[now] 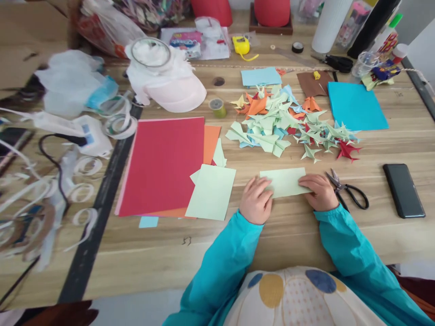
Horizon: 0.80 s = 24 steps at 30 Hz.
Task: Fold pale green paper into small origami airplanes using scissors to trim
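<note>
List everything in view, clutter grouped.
Green paper: 1, pale, between hands
Loose sheet: 1, pale green, left of hands
Paper stack: 1, red top, left
Folded shapes: many, mixed, centre
Blue paper: uncounted, blue, back right
Scissors: 2, black handles, right
Phone: 1, black, right
Tape measure: 1, yellow, back
Cap: 1, pale pink, back left
Other clutter: uncounted, mixed, left and back
Table: 1, brown, beneath
Left hand: 1, teal sleeve, on paper
Right hand: 1, teal sleeve, on paper

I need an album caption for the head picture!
Left hand and right hand on pale green paper, folded paper shapes beyond.
</note>
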### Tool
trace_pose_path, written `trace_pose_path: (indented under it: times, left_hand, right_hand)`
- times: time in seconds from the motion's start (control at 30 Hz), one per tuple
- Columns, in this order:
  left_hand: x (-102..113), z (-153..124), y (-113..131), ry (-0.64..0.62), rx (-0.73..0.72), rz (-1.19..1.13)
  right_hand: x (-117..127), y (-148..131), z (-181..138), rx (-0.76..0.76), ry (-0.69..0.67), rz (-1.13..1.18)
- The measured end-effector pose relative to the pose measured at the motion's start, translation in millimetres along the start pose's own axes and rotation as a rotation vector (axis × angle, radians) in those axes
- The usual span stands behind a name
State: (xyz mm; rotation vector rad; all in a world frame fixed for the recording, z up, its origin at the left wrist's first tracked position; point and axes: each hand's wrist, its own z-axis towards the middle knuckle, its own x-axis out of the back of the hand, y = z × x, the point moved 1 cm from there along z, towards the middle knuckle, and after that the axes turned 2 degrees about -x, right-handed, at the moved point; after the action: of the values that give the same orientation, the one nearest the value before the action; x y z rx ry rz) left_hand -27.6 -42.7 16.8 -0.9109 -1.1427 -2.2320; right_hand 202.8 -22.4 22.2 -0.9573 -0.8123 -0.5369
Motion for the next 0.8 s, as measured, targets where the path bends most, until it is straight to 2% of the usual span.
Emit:
trace_pose_path:
  times: [0.17,0.4,0.5,0.6,0.8]
  left_hand:
    - [8,2,0,0.000,0.084,-0.005]
    - [12,1,6,0.010,0.303,0.064]
    - [11,-1,8,0.016,0.301,0.151]
    - [10,-1,8,0.047,0.289,0.192]
    - [14,-1,9,0.101,0.363,0.115]
  right_hand:
    - [6,1,0,-0.135,-0.039,0.038]
    - [8,-4,-2,-0.354,-0.001,0.038]
    - [5,-11,-2,-0.409,0.034,0.042]
    - [2,-17,-5,-0.481,0.124,0.031]
    - [-2,-22,-5,-0.525,0.155,0.017]
